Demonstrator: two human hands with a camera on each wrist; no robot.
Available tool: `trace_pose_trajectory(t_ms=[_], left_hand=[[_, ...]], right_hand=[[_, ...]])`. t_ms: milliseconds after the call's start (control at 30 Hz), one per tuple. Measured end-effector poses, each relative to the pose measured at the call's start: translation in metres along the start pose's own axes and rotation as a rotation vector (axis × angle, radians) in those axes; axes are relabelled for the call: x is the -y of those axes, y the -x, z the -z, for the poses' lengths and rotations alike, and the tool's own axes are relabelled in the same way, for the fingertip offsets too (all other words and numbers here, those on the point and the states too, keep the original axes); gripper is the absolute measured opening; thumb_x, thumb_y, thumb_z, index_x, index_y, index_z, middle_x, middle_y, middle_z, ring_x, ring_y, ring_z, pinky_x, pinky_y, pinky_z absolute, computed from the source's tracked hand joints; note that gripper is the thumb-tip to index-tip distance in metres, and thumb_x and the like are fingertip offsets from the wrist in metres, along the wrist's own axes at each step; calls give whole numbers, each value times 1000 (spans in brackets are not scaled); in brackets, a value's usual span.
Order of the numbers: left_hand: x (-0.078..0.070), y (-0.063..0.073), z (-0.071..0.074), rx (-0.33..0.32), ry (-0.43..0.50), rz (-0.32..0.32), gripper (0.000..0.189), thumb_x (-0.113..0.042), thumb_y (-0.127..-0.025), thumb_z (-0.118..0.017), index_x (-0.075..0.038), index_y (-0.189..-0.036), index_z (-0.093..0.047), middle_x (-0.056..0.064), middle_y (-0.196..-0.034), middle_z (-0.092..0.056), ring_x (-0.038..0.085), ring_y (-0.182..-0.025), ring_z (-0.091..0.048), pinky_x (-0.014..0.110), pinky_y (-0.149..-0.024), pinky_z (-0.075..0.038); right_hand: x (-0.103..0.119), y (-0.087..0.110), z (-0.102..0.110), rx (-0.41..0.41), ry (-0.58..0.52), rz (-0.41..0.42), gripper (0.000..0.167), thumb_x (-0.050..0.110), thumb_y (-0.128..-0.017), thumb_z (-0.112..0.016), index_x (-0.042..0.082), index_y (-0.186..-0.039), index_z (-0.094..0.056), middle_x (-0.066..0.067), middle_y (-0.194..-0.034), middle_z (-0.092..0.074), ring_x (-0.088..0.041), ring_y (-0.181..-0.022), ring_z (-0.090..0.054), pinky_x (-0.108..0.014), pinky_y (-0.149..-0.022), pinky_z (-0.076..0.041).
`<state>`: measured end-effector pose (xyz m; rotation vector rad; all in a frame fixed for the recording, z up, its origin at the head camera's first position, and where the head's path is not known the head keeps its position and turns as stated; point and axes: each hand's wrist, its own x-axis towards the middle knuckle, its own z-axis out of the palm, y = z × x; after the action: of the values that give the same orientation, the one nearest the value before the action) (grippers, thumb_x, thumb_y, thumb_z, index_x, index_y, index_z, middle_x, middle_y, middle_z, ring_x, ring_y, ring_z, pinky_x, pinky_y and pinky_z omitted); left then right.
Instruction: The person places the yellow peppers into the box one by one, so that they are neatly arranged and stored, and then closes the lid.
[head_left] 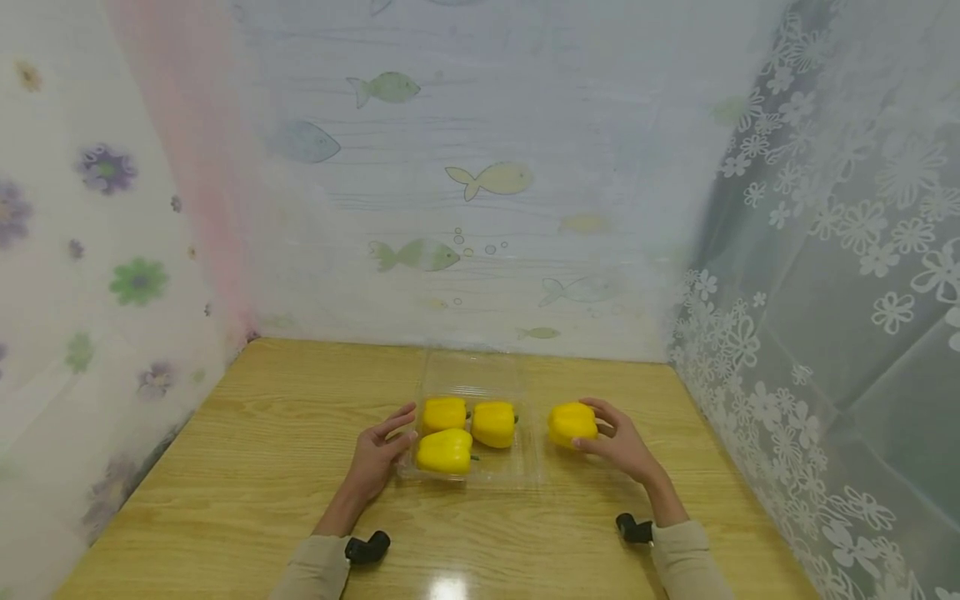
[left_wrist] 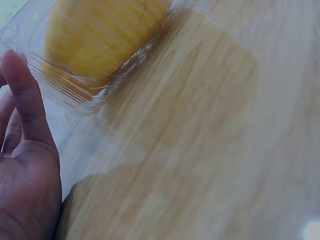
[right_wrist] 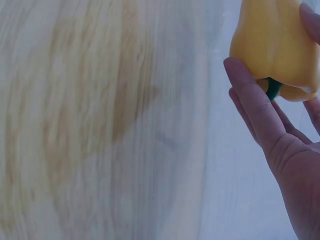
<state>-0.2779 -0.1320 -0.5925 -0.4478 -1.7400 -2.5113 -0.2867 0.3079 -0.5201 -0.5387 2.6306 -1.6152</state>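
A clear plastic clamshell box (head_left: pixel 510 477) lies on the table, its lid (head_left: pixel 474 372) folded back away from me. Inside are three yellow bell peppers: one at back left (head_left: pixel 444 413), one at back right (head_left: pixel 493 424) and one at front left (head_left: pixel 444 452). My left hand (head_left: pixel 375 458) rests at the box's left side with extended fingers; in the left wrist view a fingertip (left_wrist: pixel 14 67) touches the plastic wall. To the right of the box, my right hand (head_left: pixel 626 448) grips another yellow bell pepper (head_left: pixel 572 424), whose green stem (right_wrist: pixel 272 88) points toward the palm.
The wooden table (head_left: pixel 300 408) meets a fish-print curtain (head_left: pixel 480 275) at the back. Floral sheets hang along the left (head_left: pixel 135 283) and right (head_left: pixel 847 333) sides. A black wrist-mounted piece sits near each sleeve, left (head_left: pixel 367 547) and right (head_left: pixel 633 528).
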Motion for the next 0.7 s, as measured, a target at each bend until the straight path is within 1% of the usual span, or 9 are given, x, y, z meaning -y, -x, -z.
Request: trace_pose_trajectory(t_ms=[100, 200, 267, 367, 433, 533, 600, 700], left_hand=[[0, 0, -1, -12, 3, 1, 47, 4, -96, -65, 22, -136, -48, 0, -146, -57, 2, -65, -54, 14, -52, -44], [1, -1, -1, -18, 8, 9, 47, 4, -96, -65, 21, -136, -49, 0, -146, -58, 2, -65, -53, 15, -51, -44], [1, -1, -1, -16, 7, 13, 47, 3, -96, -65, 21, -136, -49, 0, -146, -58, 3, -64, -53, 15, -52, -44], [0, -1, 0, -5, -2, 19, 47, 2, -96, -65, 19, -137, -50, 3, -149, -55, 2, -65, -53, 15, -52, -44], [0, 0, 1, 2, -16, 20, 47, 1, -97, -65, 18, -138, -50, 7, -152, -52, 2, -66, -53, 14, -53, -43], [-1, 0, 1, 14, -29, 17, 48, 1, -97, -65, 18, -139, -50, 12, -155, -47, 2, -70, -55, 14, -54, -42], [-1, 0, 1, 16, -34, 16, 48, 0, -97, -65, 18, -139, -49, 14, -156, -45, 2, -71, -55, 14, -55, -42], [0, 0, 1, 13, -33, 16, 48, 0, -97, -65, 18, -139, -50, 16, -157, -44, 3, -71, -55, 15, -55, -42]], right_hand=[[6, 0, -3, -7, -11, 16, 68, 12, -88, -80, 15, -149, -49, -19, -148, -50, -43, -131, -51, -43, -102, -51], [11, -1, -7, -3, -20, 42, 68, 11, -88, -81, 14, -148, -50, -19, -147, -51, -39, -129, -53, -40, -101, -52], [14, -2, -9, -2, -26, 60, 68, 9, -87, -81, 13, -148, -51, -20, -145, -53, -36, -126, -56, -41, -100, -53], [17, -3, -12, -1, -31, 81, 68, 8, -87, -81, 13, -148, -51, -20, -144, -53, -33, -125, -57, -47, -101, -52], [20, -4, -14, -2, -40, 88, 67, 7, -87, -81, 14, -147, -51, -18, -145, -53, -34, -125, -57, -50, -101, -51], [23, -4, -17, 1, -55, 101, 67, 7, -87, -81, 15, -147, -51, -18, -146, -52, -40, -127, -56, -50, -100, -52], [27, -4, -19, 8, -60, 112, 67, 6, -87, -80, 15, -147, -51, -18, -147, -52, -42, -127, -56, -47, -98, -53], [31, -4, -22, 21, -65, 132, 67, 6, -87, -80, 12, -148, -50, -20, -146, -52, -41, -127, -56, -41, -97, -55]])
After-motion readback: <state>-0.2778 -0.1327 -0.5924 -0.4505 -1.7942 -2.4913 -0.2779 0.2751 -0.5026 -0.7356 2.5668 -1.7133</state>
